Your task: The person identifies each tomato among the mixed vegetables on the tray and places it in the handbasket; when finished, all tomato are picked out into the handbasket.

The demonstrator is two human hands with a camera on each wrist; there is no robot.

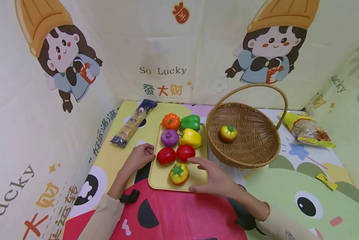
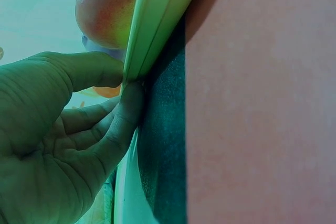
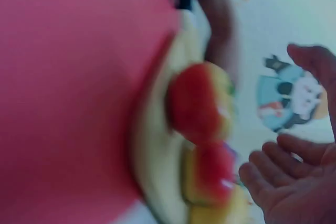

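Tray sits on the cloth just left of the basket, loaded with round fruit and vegetables. The left hand pinches its left rim; the right hand has its fingers spread, holding nothing, over the near right corner. Should the left hand lift or tug that rim unevenly, the load would probably roll, since the rim looks low and the near tomato has bare tray beside it. A hasty close of the right hand might also bump the right-hand red fruit, whose edge its index fingertip nears. The left wrist view shows what the head view hides: thumb above and a finger beneath the rim. Fingertip and fruit seem almost to meet from the head, yet the right wrist view, though blurred, shows a gap between them.
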